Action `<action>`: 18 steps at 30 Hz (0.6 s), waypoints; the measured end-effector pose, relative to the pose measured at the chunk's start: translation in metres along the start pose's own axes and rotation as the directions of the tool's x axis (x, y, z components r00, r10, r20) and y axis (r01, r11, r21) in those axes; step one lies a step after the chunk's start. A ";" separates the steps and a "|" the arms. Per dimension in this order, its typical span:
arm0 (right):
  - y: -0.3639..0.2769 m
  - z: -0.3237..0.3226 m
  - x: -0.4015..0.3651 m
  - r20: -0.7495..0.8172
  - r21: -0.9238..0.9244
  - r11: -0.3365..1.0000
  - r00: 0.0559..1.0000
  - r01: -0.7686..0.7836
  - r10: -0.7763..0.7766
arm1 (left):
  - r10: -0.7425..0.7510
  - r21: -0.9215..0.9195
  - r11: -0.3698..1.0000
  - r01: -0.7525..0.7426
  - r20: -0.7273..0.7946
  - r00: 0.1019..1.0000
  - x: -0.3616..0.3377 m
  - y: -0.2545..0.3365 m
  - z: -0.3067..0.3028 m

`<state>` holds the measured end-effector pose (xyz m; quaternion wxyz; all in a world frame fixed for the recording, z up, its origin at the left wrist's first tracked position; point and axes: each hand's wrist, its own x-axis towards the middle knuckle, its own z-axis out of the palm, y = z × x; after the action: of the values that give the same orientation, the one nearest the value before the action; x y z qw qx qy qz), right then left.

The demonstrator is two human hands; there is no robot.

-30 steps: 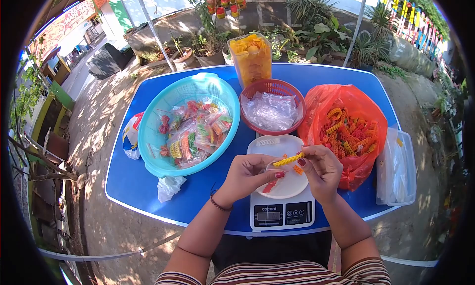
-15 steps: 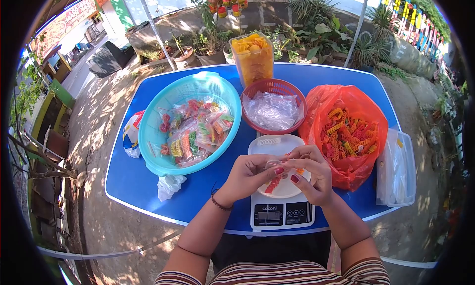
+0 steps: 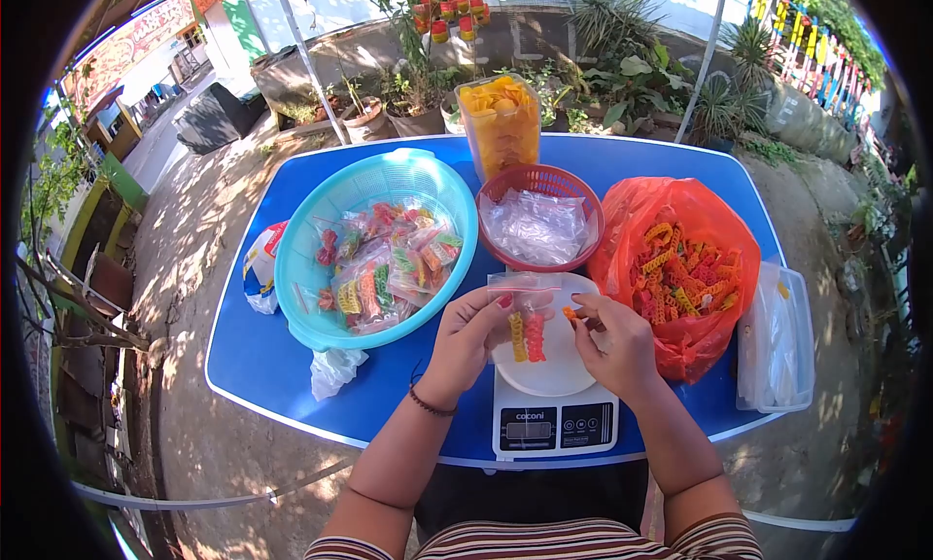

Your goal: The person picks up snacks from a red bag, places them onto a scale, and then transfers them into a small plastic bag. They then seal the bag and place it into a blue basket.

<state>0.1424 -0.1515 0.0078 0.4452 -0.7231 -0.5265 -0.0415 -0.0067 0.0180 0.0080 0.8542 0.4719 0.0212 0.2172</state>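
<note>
My left hand [image 3: 468, 341] pinches a small clear zip bag [image 3: 525, 312] by its upper left side. Inside the bag stand a yellow and a red ridged snack piece [image 3: 535, 337]. Just right of the bag, my right hand [image 3: 617, 344] is closed on a small orange snack piece [image 3: 570, 314] at its fingertips. Below both hands, a round white plate [image 3: 554, 380] rests on a white kitchen scale [image 3: 556, 429]. A red plastic bag [image 3: 607, 234] full of loose colourful snack pieces [image 3: 685, 273] sits to the right of my right hand.
A turquoise basket [image 3: 301, 205] with filled bags stands left. A red basket [image 3: 588, 186] of clear bags and a tub [image 3: 501, 127] of orange chips stand behind the scale. A clear plastic box [image 3: 797, 317] lies at the right edge of the blue table [image 3: 262, 390].
My hands have moved apart. The bag is now upright in my left hand, with a yellow and a red piece showing. My right hand has shifted right with an orange piece.
</note>
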 end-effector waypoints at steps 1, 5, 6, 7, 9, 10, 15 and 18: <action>0.000 0.001 0.000 -0.052 0.106 0.993 0.997 -0.049 0.055 | -0.006 0.027 1.000 0.006 -0.008 1.000 0.000 0.000 -0.001; 0.003 -0.002 0.002 -0.161 0.492 0.869 0.974 -0.062 0.161 | -0.084 0.160 0.983 0.085 -0.015 0.996 -0.001 0.006 0.009; 0.004 -0.002 0.002 -0.182 0.559 0.828 0.968 -0.042 0.172 | -0.104 0.224 0.969 0.100 0.009 0.995 -0.002 0.008 0.012; 0.005 -0.002 0.002 -0.204 0.622 0.783 0.961 -0.018 0.185 | -0.126 0.288 0.951 0.111 0.033 0.992 -0.002 0.011 0.013; 0.001 -0.002 0.001 -0.254 0.666 0.746 0.944 0.013 0.211 | -0.164 0.339 0.932 0.127 0.080 0.983 -0.003 0.011 0.014; 0.000 -0.002 0.001 -0.281 0.685 0.728 0.934 0.034 0.222 | -0.174 0.330 0.935 0.130 0.109 0.979 -0.003 0.010 0.014; 0.003 0.000 -0.005 -0.218 0.838 0.542 0.951 0.068 0.218 | -0.179 0.384 0.917 0.109 0.150 0.972 -0.004 0.006 0.013; 0.001 0.004 -0.008 -0.192 0.802 0.595 0.967 0.058 0.165 | -0.173 0.370 0.923 0.104 0.158 0.972 -0.005 0.005 0.011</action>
<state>0.1379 -0.1544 0.0008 0.7850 -0.4503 -0.4071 0.1236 -0.0098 0.0092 0.0174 0.7649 0.6357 0.0131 0.1030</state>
